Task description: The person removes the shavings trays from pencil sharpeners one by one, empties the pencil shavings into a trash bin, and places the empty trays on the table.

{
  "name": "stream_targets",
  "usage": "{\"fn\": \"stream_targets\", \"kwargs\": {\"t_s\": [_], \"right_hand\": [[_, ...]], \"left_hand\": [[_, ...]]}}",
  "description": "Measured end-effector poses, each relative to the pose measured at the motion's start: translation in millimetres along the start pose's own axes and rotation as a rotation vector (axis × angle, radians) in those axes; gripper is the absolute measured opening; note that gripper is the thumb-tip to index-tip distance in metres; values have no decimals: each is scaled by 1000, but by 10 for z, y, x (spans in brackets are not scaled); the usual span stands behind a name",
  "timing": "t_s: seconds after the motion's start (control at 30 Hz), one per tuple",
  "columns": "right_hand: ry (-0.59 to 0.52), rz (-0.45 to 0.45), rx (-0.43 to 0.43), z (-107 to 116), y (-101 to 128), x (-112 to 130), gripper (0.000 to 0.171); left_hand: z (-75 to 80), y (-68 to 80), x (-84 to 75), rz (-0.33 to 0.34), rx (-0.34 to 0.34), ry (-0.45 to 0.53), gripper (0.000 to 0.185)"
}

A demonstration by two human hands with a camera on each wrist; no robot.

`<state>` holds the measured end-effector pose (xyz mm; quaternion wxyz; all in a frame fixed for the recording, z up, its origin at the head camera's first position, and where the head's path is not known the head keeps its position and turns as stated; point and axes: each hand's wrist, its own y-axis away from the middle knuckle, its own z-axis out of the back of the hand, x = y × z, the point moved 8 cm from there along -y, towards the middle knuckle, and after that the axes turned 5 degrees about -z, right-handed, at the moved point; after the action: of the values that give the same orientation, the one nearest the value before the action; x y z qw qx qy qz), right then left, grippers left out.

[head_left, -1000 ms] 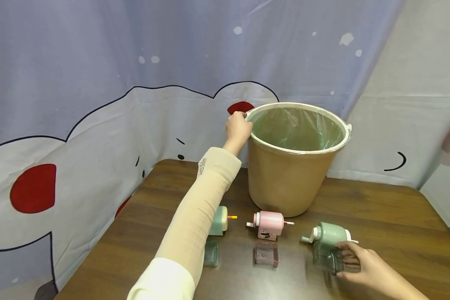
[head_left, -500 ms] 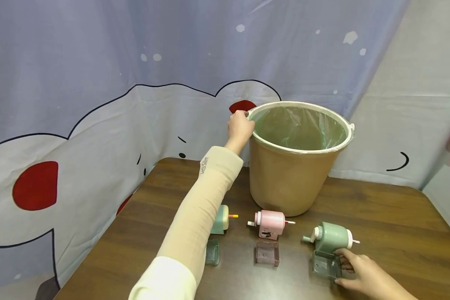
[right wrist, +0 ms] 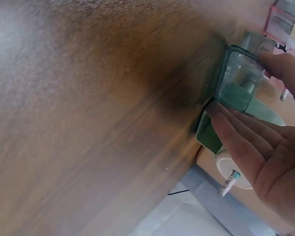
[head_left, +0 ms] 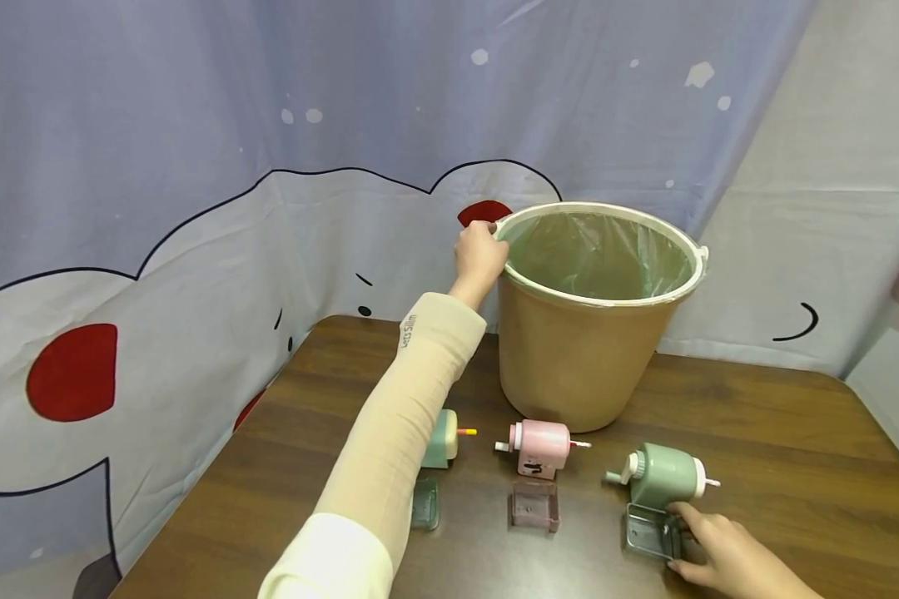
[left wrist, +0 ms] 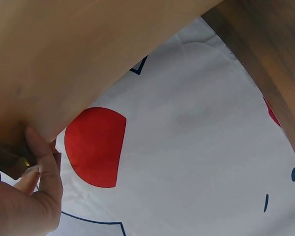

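Observation:
My left hand [head_left: 481,259] grips the left rim of a tan bucket [head_left: 569,362] lined with a clear plastic bag. In the left wrist view its fingers are curled at the bucket's wall [left wrist: 64,59]. My right hand [head_left: 730,556] holds a clear dark-green shavings tray [head_left: 648,534] by its right end, thumb at one corner and fingers at the other. The tray lies flat on the table, open side up. Right behind it stands a green crank pencil sharpener [head_left: 667,476] with a white pencil in its mouth.
A pink pencil sharpener [head_left: 543,443] stands left of the green one, its clear tray [head_left: 535,506] in front. Partly behind my left arm are a teal-and-cream sharpener [head_left: 442,439] and its tray [head_left: 424,503]. A printed curtain [head_left: 195,208] hangs behind the wooden table [head_left: 764,433].
The dark-green tray has come down from a tilted position against the sharpener to lie flat on the table, my right hand lowering with it. My left hand stays on the bucket rim.

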<state>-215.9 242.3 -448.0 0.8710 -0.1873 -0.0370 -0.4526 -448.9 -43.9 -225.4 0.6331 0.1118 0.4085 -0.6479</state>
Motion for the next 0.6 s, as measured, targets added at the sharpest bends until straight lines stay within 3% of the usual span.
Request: {"fn": "stream_targets", "kwargs": {"t_s": [0.13, 0.37, 0.6], "right_hand": [[14, -20, 13, 7, -1, 20, 59], [46, -185, 133, -46, -9, -45, 53], [95, -220, 129, 22, 1, -19, 52]], "left_hand": [[11, -1, -1, 0, -6, 3, 39], [25, 15, -2, -5, -18, 13, 38], [1, -1, -5, 9, -12, 4, 38]]}}
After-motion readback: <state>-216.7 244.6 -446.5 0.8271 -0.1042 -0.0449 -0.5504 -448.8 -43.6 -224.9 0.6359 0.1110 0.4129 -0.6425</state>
